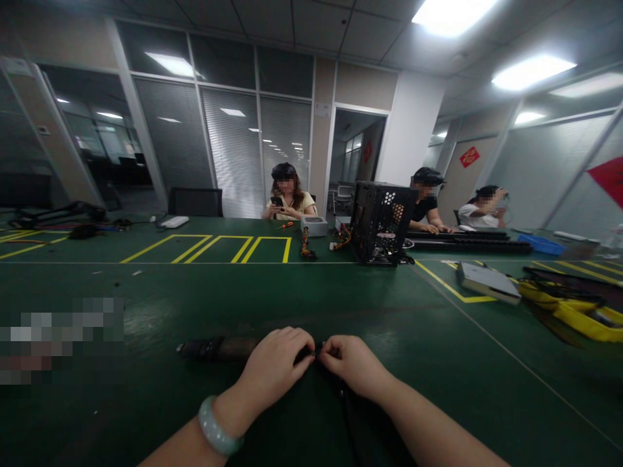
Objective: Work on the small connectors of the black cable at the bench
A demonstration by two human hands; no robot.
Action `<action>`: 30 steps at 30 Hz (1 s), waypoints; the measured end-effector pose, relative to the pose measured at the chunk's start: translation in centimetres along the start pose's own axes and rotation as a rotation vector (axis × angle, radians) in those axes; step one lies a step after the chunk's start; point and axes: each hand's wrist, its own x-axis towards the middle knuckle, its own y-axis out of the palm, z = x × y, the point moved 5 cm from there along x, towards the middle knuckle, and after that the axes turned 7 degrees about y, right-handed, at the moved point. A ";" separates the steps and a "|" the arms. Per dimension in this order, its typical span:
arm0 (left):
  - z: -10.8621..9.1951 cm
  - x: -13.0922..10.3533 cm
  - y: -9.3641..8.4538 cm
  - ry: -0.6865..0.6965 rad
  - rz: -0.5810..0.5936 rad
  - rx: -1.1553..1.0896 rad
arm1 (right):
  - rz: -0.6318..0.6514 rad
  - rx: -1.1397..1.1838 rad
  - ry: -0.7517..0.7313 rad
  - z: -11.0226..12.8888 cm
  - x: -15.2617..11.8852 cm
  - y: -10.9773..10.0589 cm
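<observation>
A dark electric screwdriver (214, 349) lies on the green tabletop, its metal tip pointing left. My left hand (277, 363) curls over its rear end, thumb and fingers closed around it. Close beside that, my right hand (357, 366) is closed in a pinch on the end of a black cable (344, 408), which runs down towards me. The fingertips of both hands almost meet, and the small dark part between them is mostly hidden. A pale green bangle (219, 428) sits on my left wrist.
Beyond my hands stand a black computer case (382, 224) and a power supply (314, 226) with wires. A silver flat box (488, 282) and yellow tool bag (588, 311) lie to the right. Several people sit across the table; a blurred patch covers the left side.
</observation>
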 end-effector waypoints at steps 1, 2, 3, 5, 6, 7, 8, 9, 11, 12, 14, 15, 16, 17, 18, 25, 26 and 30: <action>0.0 0.0 0.0 0.005 -0.002 -0.003 | -0.002 -0.002 0.000 0.0 0.0 0.0; 0.0 0.0 -0.1 0.009 -0.001 -0.004 | 0.000 -0.001 0.000 0.0 0.0 0.0; -0.1 0.0 -0.1 0.012 0.000 -0.005 | 0.002 0.002 -0.001 -0.1 0.1 0.0; -0.1 0.0 -0.1 0.013 0.000 0.002 | 0.000 0.004 -0.007 -0.1 0.2 0.1; -0.1 0.0 -0.1 0.014 0.001 0.007 | -0.004 0.003 -0.011 -0.2 0.2 0.2; -0.1 0.1 -0.1 0.015 0.002 0.013 | -0.009 0.001 -0.015 -0.2 0.3 0.2; -0.1 0.1 0.0 0.017 0.004 0.018 | -0.014 -0.001 -0.021 -0.3 0.3 0.2; -0.1 0.1 0.1 0.018 0.005 0.022 | -0.018 -0.003 -0.023 -0.3 0.3 0.2; 0.1 0.0 0.2 0.006 0.002 0.023 | -0.020 -0.004 -0.018 -0.3 0.3 0.2; 0.2 0.0 0.3 -0.010 -0.003 0.023 | -0.019 -0.005 -0.016 -0.3 0.3 0.2; 0.5 -0.1 0.4 -0.048 -0.014 0.022 | -0.016 -0.004 -0.014 -0.3 0.3 0.2; 0.5 -0.1 0.4 -0.062 -0.015 0.022 | -0.013 -0.001 -0.013 -0.3 0.3 0.2; 0.6 -0.1 0.4 -0.066 -0.011 0.022 | -0.011 0.003 -0.013 -0.3 0.3 0.2; 0.5 -0.1 0.4 -0.059 -0.002 0.023 | -0.008 0.008 -0.012 -0.3 0.3 0.2; 0.4 -0.1 0.3 -0.047 0.007 0.023 | -0.005 0.013 -0.009 -0.3 0.3 0.2; -0.1 0.2 -0.1 0.010 0.019 0.020 | 0.002 0.000 0.000 0.0 0.2 0.0; -0.2 0.2 -0.1 0.016 0.019 0.019 | 0.000 -0.001 -0.002 0.1 0.1 0.0; -0.3 0.1 -0.2 0.022 0.013 0.013 | -0.002 0.001 -0.004 0.1 0.0 -0.1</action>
